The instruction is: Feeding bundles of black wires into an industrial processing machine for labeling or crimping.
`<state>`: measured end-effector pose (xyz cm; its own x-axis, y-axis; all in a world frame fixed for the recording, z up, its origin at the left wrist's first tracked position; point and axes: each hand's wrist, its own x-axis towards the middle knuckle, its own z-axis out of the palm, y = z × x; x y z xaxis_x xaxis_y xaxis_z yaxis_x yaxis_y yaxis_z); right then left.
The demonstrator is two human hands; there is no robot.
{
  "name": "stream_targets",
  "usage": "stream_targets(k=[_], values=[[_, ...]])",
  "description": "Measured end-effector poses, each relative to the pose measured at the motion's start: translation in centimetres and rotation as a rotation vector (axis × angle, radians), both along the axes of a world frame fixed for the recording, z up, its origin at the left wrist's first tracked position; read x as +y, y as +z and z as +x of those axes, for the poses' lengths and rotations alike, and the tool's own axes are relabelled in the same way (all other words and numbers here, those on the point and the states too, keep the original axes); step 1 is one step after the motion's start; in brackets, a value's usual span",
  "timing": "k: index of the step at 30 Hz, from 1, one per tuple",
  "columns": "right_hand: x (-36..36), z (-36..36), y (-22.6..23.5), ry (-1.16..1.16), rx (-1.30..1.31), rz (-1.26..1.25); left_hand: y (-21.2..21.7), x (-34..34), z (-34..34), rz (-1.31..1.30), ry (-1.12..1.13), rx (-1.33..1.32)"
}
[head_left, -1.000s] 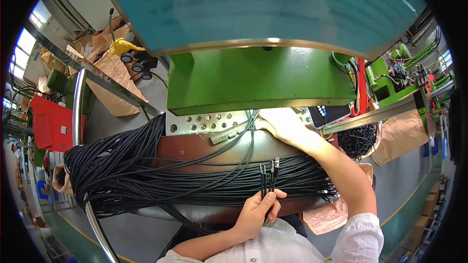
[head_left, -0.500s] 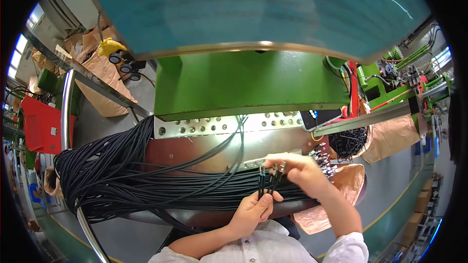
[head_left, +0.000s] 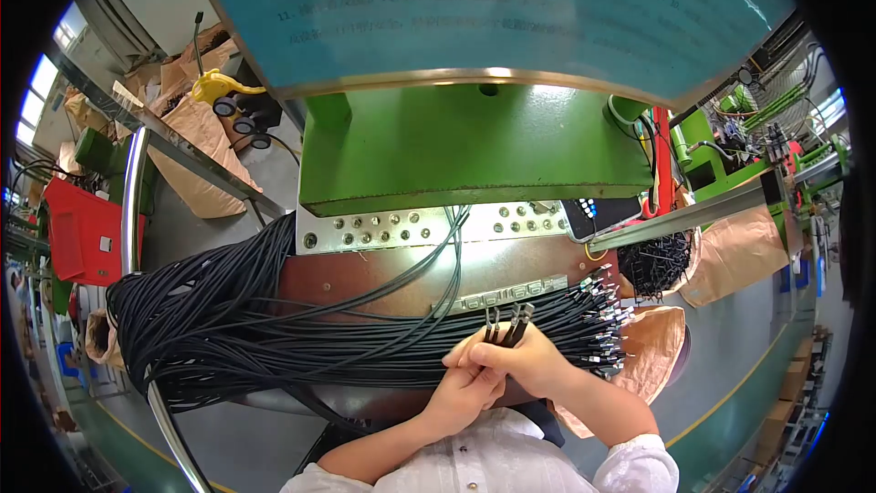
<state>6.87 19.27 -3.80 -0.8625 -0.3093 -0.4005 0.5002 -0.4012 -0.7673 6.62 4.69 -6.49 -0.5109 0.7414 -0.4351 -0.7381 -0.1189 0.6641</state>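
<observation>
Several black cables (head_left: 516, 332) with bare metal terminals stand up out of my grip, their tips pointing away from me. My right hand (head_left: 538, 367) is closed round them just below the terminals. My left hand (head_left: 461, 394) presses against it from the left, fingers curled on the same cables lower down; part of that hold is hidden. Right behind my hands lies a thick bundle of black cables (head_left: 347, 354), stretched across the table. Its metal-tipped ends (head_left: 604, 329) fan out at the right. A slotted metal strip (head_left: 513, 296) sits just beyond the held terminals.
A green machine housing (head_left: 474, 151) stands across the back, beneath a blue-green panel (head_left: 493, 27). At right are a control box with buttons (head_left: 598, 215), a heap of black parts (head_left: 655, 265) and a brown paper bag (head_left: 655, 338). A metal rail (head_left: 134, 205) and red bin (head_left: 84, 233) stand left.
My right hand has come down from the cable terminals and closed round the cables beside my left hand. The view has shifted slightly, uncovering the metal strip and the bundle's ends.
</observation>
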Motion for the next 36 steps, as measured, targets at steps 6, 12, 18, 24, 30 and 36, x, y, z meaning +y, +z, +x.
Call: stream_targets(k=[6,12,18,24,30,36], values=[[1.2,0.9,0.7,-0.161,0.031,0.128,-0.2,-0.8,-0.3,0.08,-0.008,-0.023],[1.2,1.8,-0.6,-0.285,-0.033,0.19,-0.6,-0.9,-0.2,0.121,0.054,-0.001],[0.7,0.6,0.6,-0.147,0.469,0.995,-0.2,-0.9,-0.6,0.037,0.214,-0.005],[2.3,-1.9,-0.9,-0.103,1.27,1.576,0.8,-1.6,-0.5,0.028,0.046,-0.241],[2.8,-2.3,-2.3,-0.091,1.11,1.389,0.4,-3.5,-0.6,-0.059,0.265,0.188],[1.7,-2.6,-0.8,0.282,1.08,1.481,1.3,-3.1,-1.4,0.204,0.099,-0.355]])
